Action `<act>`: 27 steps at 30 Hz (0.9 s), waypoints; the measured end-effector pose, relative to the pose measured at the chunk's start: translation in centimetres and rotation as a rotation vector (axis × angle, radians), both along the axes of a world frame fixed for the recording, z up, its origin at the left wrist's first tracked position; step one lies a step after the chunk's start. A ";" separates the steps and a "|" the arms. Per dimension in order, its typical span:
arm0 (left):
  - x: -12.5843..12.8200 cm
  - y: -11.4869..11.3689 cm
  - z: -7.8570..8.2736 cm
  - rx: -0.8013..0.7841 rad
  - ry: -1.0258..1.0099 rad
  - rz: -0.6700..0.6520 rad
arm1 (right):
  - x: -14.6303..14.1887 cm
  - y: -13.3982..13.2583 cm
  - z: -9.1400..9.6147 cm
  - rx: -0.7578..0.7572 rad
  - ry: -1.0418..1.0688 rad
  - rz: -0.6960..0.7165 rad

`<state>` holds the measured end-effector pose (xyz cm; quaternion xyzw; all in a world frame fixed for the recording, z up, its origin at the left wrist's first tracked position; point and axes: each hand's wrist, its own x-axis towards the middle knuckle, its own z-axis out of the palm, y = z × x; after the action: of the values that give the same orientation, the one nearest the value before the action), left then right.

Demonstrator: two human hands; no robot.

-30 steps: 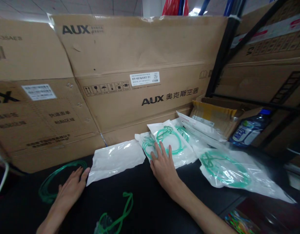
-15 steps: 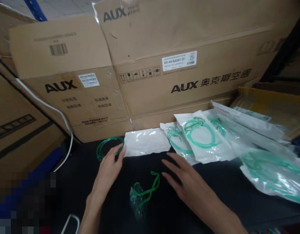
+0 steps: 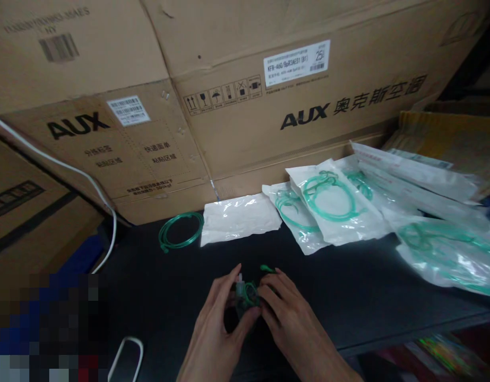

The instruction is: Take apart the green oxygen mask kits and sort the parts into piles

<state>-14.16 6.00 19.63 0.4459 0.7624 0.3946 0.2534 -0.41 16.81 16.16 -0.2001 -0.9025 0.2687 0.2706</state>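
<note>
My left hand (image 3: 221, 321) is closed around a small clear plastic mask (image 3: 241, 300) with a pale connector on top, the thumb in front and the fingers behind. My right hand (image 3: 286, 313) meets it from the right, its fingers bent on the mask's green strap (image 3: 249, 292). A green strap end (image 3: 267, 268) sticks out above the right fingers. Much of the mask is hidden by the hands. Beyond them, a coil of green tubing (image 3: 181, 229) lies on the black tabletop, beside a flat white packet (image 3: 240, 218).
White-and-clear packets with green tubing (image 3: 328, 201) overlap at the right, with another packet (image 3: 444, 254) nearer the right edge. Large cardboard boxes (image 3: 237, 154) wall the back. A white cable (image 3: 89, 180) hangs at the left. The tabletop's front edge (image 3: 388, 339) shows at lower right.
My left hand has left the coiled tubing and come to the mask, which lay on the tabletop. My right hand has also moved in to it. The view has tilted down.
</note>
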 end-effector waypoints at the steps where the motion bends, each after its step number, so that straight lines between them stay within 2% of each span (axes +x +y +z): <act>1: 0.5 0.4 -0.1 0.078 -0.021 0.003 | 0.6 0.2 0.2 -0.015 0.003 -0.010; 4: 1.1 1.4 -0.1 0.216 0.046 0.023 | 2.7 1.0 1.2 -0.067 -0.002 -0.007; 7: 0.7 1.8 0.0 0.227 0.162 0.002 | 4.7 1.8 2.2 -0.179 0.047 -0.069; 10: 0.5 1.9 0.3 0.213 0.187 -0.135 | 5.3 2.6 3.1 -0.323 0.141 -0.171; 13: 0.9 2.0 0.6 0.201 0.152 -0.299 | 4.3 2.8 3.5 -0.501 0.149 -0.088; 15: 1.3 2.1 0.7 0.232 0.144 -0.340 | 3.4 2.7 3.5 -0.663 0.171 -0.055; 16: 1.5 2.2 0.8 0.268 0.158 -0.308 | 3.0 2.6 3.5 -0.746 0.195 -0.065; 18: 1.7 2.2 0.7 0.358 0.203 -0.151 | 2.5 2.5 3.3 -0.883 0.246 -0.114; 21: 1.8 2.2 0.5 0.440 0.192 0.077 | 2.2 2.5 3.1 -0.973 0.288 -0.166; 24: 1.9 2.4 0.3 0.368 0.093 0.089 | 2.4 2.6 2.9 -1.022 0.340 -0.195; 27: 2.0 2.6 0.3 0.216 -0.024 -0.021 | 2.5 2.5 3.0 -1.067 0.369 -0.185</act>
<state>-12.14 8.63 19.90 0.4738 0.7078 0.4769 0.2170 2.14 19.36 19.16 -0.3370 -0.5586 0.6927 0.3075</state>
